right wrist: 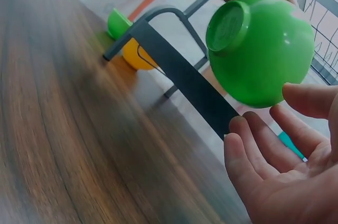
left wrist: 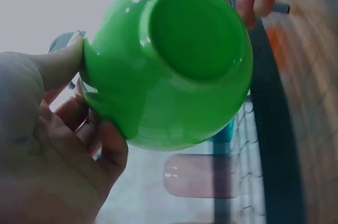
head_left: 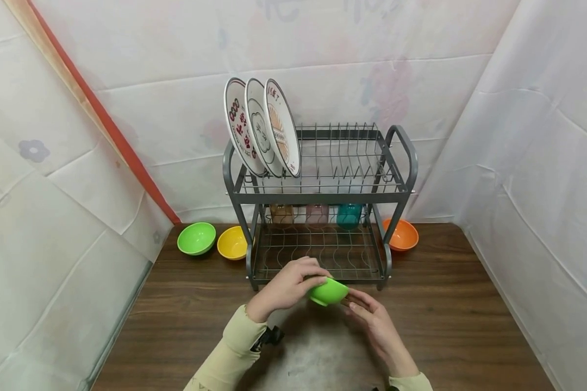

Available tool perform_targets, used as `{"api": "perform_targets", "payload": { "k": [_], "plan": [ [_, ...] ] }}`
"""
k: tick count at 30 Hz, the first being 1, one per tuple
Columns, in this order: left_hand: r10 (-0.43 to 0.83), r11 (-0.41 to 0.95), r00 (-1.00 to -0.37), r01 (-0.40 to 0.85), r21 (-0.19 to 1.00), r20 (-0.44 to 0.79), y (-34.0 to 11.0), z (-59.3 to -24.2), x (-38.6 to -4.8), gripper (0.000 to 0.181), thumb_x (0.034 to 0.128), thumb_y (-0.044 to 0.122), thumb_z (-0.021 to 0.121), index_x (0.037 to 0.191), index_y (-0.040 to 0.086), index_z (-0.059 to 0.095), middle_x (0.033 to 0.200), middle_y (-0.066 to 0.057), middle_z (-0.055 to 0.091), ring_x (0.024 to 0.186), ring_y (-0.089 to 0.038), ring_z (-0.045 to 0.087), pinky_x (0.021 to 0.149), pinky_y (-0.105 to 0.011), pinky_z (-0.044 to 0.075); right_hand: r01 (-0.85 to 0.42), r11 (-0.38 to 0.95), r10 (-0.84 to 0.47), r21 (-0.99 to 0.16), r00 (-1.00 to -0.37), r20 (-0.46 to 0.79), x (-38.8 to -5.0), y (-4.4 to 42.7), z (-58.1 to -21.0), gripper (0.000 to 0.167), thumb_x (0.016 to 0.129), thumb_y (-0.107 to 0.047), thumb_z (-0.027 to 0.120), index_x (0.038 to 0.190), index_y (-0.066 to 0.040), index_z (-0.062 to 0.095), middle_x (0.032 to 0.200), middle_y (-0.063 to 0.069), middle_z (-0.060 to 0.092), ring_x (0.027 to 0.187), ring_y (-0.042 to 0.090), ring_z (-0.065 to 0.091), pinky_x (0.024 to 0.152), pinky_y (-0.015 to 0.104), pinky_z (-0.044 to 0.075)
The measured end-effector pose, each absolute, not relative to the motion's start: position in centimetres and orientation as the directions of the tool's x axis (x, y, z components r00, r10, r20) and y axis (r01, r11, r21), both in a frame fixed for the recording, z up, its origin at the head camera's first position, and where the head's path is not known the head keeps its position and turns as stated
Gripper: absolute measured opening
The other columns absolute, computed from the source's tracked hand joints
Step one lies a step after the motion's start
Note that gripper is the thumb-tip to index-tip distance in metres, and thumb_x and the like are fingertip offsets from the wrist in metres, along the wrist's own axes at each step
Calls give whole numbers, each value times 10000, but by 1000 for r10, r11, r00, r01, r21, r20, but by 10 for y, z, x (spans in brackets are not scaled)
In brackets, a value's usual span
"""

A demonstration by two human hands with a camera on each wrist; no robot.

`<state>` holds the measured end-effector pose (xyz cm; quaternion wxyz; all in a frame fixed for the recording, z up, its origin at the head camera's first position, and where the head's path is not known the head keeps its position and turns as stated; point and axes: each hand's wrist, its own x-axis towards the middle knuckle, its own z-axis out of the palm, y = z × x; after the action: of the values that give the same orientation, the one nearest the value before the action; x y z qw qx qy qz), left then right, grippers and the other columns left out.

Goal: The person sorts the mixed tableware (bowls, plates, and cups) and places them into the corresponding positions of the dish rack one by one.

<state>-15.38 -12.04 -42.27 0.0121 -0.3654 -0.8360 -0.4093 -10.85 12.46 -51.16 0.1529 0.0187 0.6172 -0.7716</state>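
Note:
A bright green bowl [head_left: 330, 292] is held tilted above the table, just before the lower tier of the dish rack [head_left: 318, 198]. Its base ring faces the left wrist camera. My left hand [head_left: 293, 279] grips the rim from the left, with the thumb [left wrist: 63, 63] on the outer side and the fingers curled behind. At the bowl's opposite edge is my right hand [head_left: 372, 320]; its thumb [right wrist: 303, 97] and forefinger pinch the rim, while its other fingers stay bent below. The inside of the bowl is hidden in both wrist views.
Three patterned plates [head_left: 283, 130] stand upright on the rack's upper left. Amber, pink and teal cups [head_left: 349, 215] sit at the back of the lower tier. Another green bowl [head_left: 197, 239] and a yellow bowl [head_left: 232, 244] lie left of the rack, an orange bowl [head_left: 404, 237] right.

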Motion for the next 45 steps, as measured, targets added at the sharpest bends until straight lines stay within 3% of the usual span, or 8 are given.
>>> {"api": "perform_targets", "payload": {
  "k": [5,11,18,23,27,37,45],
  "plan": [
    [640,518,-680,726,452,359,-106,-410,-160,202,1007,293,599,1105,221,760,957,143,610,907,-49,510,826,-307,396,222,-205,-191,-953,-964,-183,-108,132,-513,468,988,-61,577,1398,120,442,1376,291,523,1185,245,601,988,424,475],
    [680,536,-606,795,283,413,-91,-400,-170,177,992,219,622,1083,181,769,913,95,600,874,-112,497,851,-305,411,202,-190,-131,-961,-975,-179,-111,145,-511,438,991,-68,573,1380,109,476,1380,309,509,1160,230,617,942,349,505],
    [713,580,-605,793,186,355,-80,-396,-182,189,1003,187,605,1098,228,763,964,95,590,990,-131,519,1066,-432,358,206,-154,-59,-966,-978,-199,-113,166,-509,448,1028,-127,540,1401,105,452,1387,263,529,1166,192,620,946,329,502],
    [757,593,-571,805,33,319,-72,-399,-195,261,957,60,654,1079,269,753,962,88,569,970,-156,501,1045,-479,399,229,-101,-16,-968,-974,-228,-114,178,-509,448,1050,-175,509,1415,79,452,1404,227,530,1151,140,623,928,288,503],
    [793,583,-551,810,-64,258,-64,-402,-205,311,973,44,622,1109,292,752,1008,91,589,1014,-161,505,1082,-529,357,255,-74,2,-964,-967,-256,-113,178,-508,440,1054,-174,494,1420,67,453,1412,220,526,1148,128,621,930,285,501],
    [833,550,-518,813,-190,195,-36,-406,-220,239,1015,162,572,1083,274,771,1054,76,613,1045,-156,508,1131,-526,284,187,59,-93,-981,-977,-192,-102,139,-512,352,1019,-105,549,1325,68,561,1306,223,602,1190,312,591,932,371,511],
    [844,534,-498,811,-238,196,-18,-413,-232,219,1013,196,582,1052,267,786,1116,86,648,1091,-158,510,1155,-483,251,128,69,-225,-989,-964,-140,-94,115,-515,350,1009,-103,577,1296,97,574,1291,252,603,1169,328,601,909,369,521]
  ]
}}
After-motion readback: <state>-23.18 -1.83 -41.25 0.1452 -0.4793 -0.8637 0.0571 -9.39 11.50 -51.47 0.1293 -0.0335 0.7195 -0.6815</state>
